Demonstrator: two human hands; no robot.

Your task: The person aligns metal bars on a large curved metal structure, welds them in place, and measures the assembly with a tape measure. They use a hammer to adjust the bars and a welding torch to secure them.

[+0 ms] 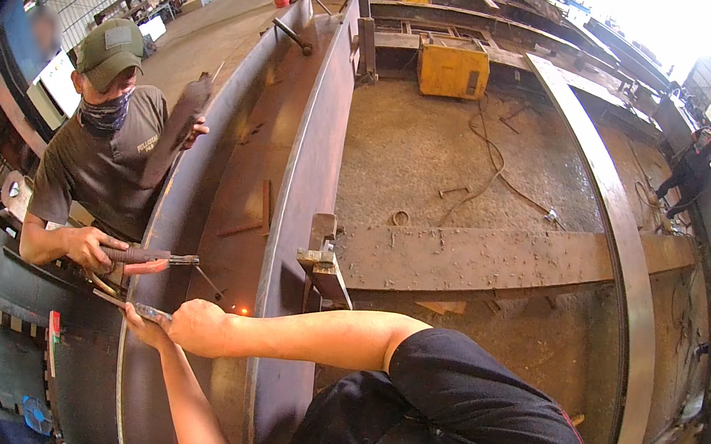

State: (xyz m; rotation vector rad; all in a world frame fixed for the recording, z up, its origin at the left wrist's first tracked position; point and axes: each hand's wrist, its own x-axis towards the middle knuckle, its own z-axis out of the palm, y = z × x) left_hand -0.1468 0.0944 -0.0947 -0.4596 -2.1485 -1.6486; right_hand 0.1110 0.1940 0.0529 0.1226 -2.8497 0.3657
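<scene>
My right hand is closed in a fist around the near end of a flat metal bar-like tool, its arm stretched leftward over the steel beam. Beside it, my left hand grips the same tool from below; some of its fingers are hidden. The tool's thin end points at the beam's left flange. Just above, a co-worker's hand holds a welding electrode holder with a thin rod reaching into the channel of the steel beam. Small orange glowing spots show near the rod's tip.
The co-worker stands across the beam, holding a dark welding shield in the other hand. A clamp-like steel bracket juts from the right flange. Rightward lie a rusty crosswise plate, a long steel bar, cables and a yellow machine.
</scene>
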